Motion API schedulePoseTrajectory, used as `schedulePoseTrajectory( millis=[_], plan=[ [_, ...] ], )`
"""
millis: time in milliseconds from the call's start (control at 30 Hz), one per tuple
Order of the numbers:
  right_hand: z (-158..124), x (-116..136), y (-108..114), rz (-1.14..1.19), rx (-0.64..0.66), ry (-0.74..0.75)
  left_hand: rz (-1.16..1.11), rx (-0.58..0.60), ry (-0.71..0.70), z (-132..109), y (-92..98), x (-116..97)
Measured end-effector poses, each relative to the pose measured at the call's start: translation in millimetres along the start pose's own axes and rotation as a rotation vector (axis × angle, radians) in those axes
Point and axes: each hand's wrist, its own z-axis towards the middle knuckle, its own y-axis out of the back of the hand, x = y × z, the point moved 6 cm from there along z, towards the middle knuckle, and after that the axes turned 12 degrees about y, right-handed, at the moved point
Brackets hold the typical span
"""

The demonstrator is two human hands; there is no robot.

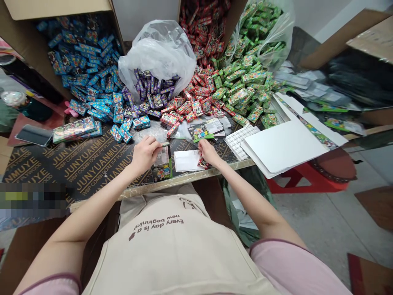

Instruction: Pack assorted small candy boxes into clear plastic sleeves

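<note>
My left hand [146,150] is closed in a pinch at the top edge of a black-and-green printed packet [162,167], which lies at the table's front edge. To its right is a white folded paper [186,160]. My right hand [209,153] rests over that paper's right end with its fingers drawn together; what they grip is hidden. Partly beneath this hand shows a small red box [202,163]. Just beyond my right fingertips lies another black-and-green printed packet [201,130], on top of clear bags.
Heaped behind are small blue boxes [92,53], purple boxes [155,88], red boxes [199,88] and green boxes [245,78]. White cards [285,143] overhang the table's right front edge beside a sticker sheet [241,141]. A phone [34,135] lies left. A red stool [310,182] stands below right.
</note>
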Motion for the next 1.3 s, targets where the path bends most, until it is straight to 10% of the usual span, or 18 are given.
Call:
schedulePoseTrajectory(
  millis=[133,367,867,1067,1300],
  plan=[
    [15,8,20,0.054,-0.171,0.029,-0.133,-0.019,0.098,-1,-0.2,7],
    [17,2,-10,-0.092,0.121,-0.104,-0.108,-0.025,0.075,-4,-1.1,8],
    [-3,2,-4,0.095,-0.108,-0.151,-0.097,-0.015,0.068,0,-4.0,4],
    [45,69,51,0.647,-0.441,-0.011,-0.185,-0.035,0.136,-5,0.2,8],
    [92,145,42,0.994,-0.163,0.126,-0.331,-0.141,0.188,-9,6.4,9]
  ],
)
